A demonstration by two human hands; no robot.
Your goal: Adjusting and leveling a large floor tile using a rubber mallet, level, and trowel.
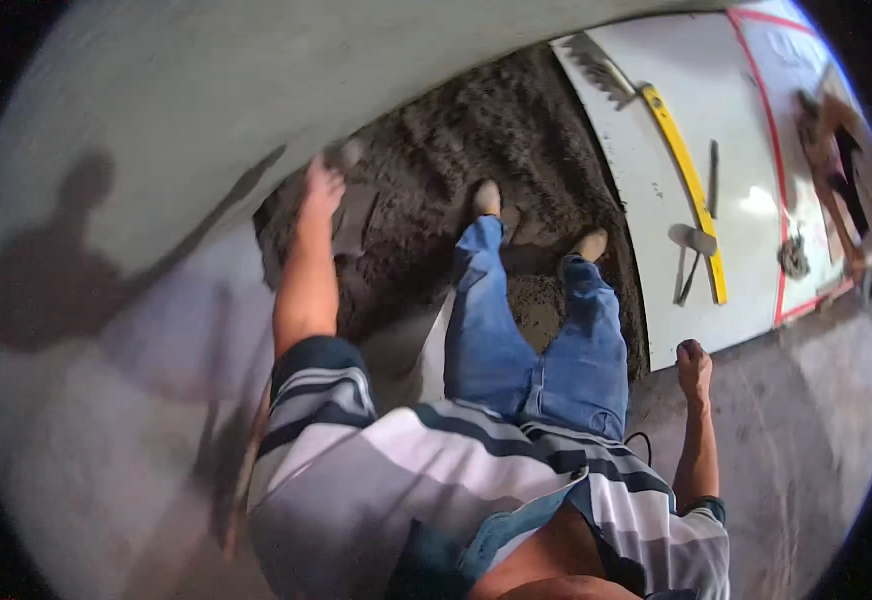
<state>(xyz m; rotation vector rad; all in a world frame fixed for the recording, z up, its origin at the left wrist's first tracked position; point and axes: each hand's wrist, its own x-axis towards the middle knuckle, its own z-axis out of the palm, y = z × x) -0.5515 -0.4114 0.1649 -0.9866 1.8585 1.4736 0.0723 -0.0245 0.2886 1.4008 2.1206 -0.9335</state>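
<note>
My left hand [324,188] reaches forward beside the grey wall, its fingers curled. At its fingertips is a small greyish rounded thing [346,155], too blurred to name. Below the hand lies a dark, lumpy bed of damp mortar or soil [416,170], with a flatter, smoother patch [358,218] close to the wrist. My right hand [694,368] hangs low at my right side, closed with darkened fingers, and nothing shows sticking out of it. It is nearest the corner of a large white tile [616,215]. Both my shoes stand in the bed.
On the white tile lie a notched trowel [606,75], a yellow spirit level [686,170], a thin dark bar [713,180] and a mallet [694,240]. Red tape [771,130] edges the panel beyond. Another person [841,170] crouches at far right. A grey wall [196,90] rises at left.
</note>
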